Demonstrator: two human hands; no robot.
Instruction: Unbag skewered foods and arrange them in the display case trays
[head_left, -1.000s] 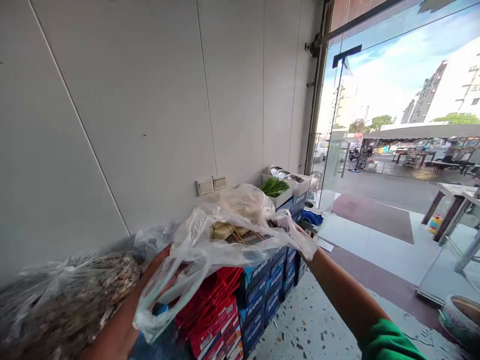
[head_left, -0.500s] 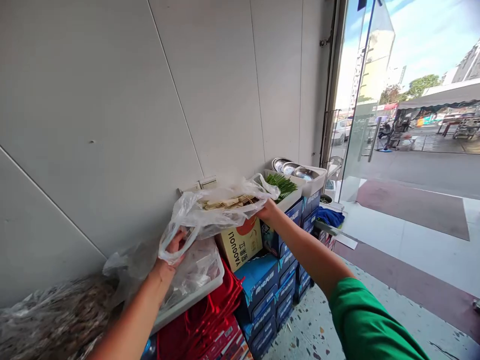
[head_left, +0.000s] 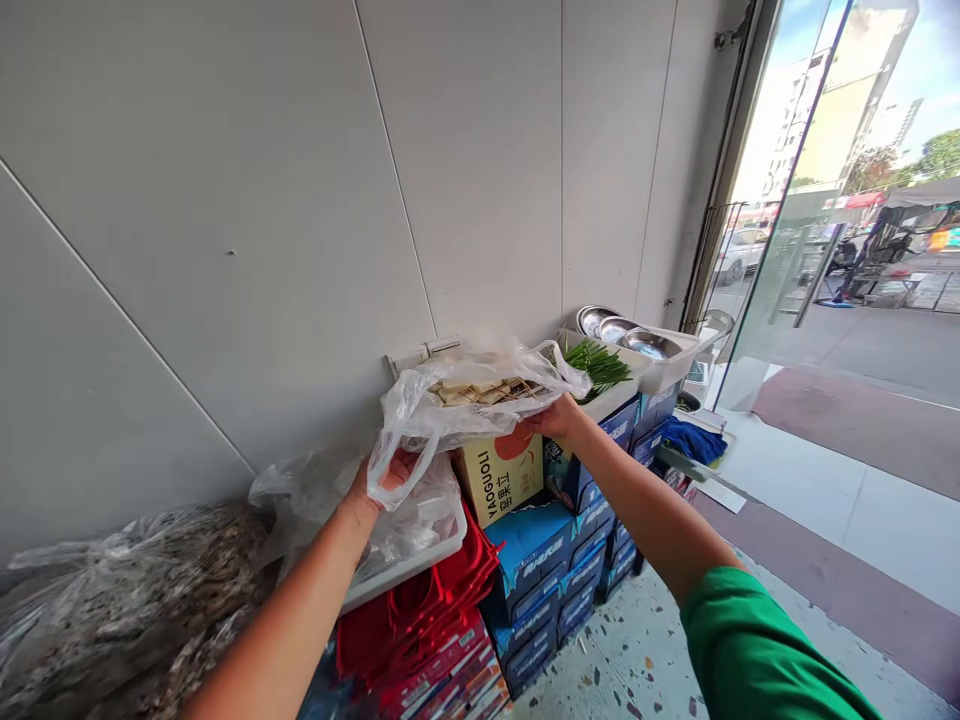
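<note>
A clear plastic bag [head_left: 420,425] hangs between my two hands, its mouth spread wide. Inside lie pale, flat pieces on thin wooden skewers [head_left: 487,391]. My left hand [head_left: 390,474] holds the bag's near left end, with a handle loop draped over the fingers. At the right end, my right hand [head_left: 556,416] grips the bag from below, its fingertips partly hidden under the plastic. Directly beneath the bag stands a yellow carton [head_left: 501,478]. Long green stalks [head_left: 596,366] sit just beyond my right hand.
Metal bowls [head_left: 651,344] rest in a white bin beside the wall. Blue boxes [head_left: 534,548] are stacked below. Red bags [head_left: 420,610] lie beside a white tray [head_left: 409,572] with crumpled plastic. A large plastic sack [head_left: 135,590] fills the lower left. A glass door [head_left: 787,230] stands at right.
The view has turned left, so everything appears farther right. Both hands still hold the bag, and the skewers in its mouth show more clearly.
</note>
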